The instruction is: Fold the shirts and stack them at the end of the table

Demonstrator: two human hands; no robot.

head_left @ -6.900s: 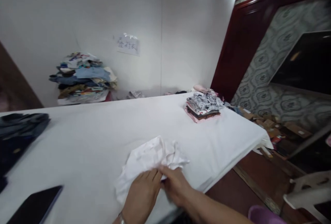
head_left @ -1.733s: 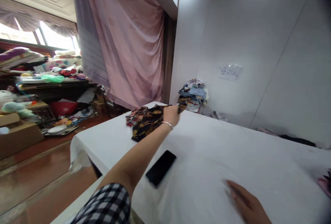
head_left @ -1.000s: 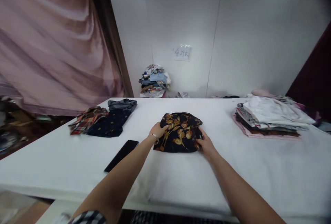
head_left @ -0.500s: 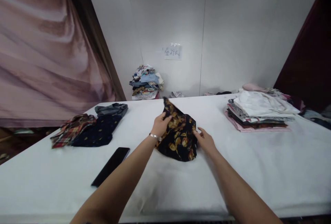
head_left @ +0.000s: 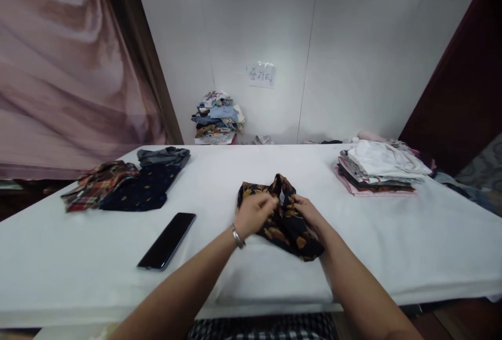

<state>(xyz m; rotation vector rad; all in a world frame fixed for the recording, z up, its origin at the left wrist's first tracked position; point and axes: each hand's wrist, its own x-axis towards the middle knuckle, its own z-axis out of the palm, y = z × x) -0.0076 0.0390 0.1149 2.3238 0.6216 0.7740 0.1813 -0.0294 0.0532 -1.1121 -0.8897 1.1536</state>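
A black shirt with a gold and brown floral print (head_left: 282, 235) is bundled in front of me, its collar standing up at the top. My left hand (head_left: 254, 214), with a silver bracelet at the wrist, reaches over its left part; the fingers are pinched together close to the collar. On the other side, my right hand (head_left: 309, 212) grips the shirt's right edge, thumb and fingers closed on the cloth. The lower right corner of the shirt hangs toward my right forearm.
A black phone (head_left: 168, 240) lies on the white table (head_left: 219, 172), left of my arm. Beyond it are a plaid garment (head_left: 102, 183), a navy garment (head_left: 143, 188) and a grey one (head_left: 164, 157). Folded clothes (head_left: 378, 167) are stacked at right; another pile (head_left: 219, 117) stands by the wall.
The shirt has turned from a spread, raised panel into a tighter bundle with its collar showing. My left hand has moved right and lower, toward the collar.
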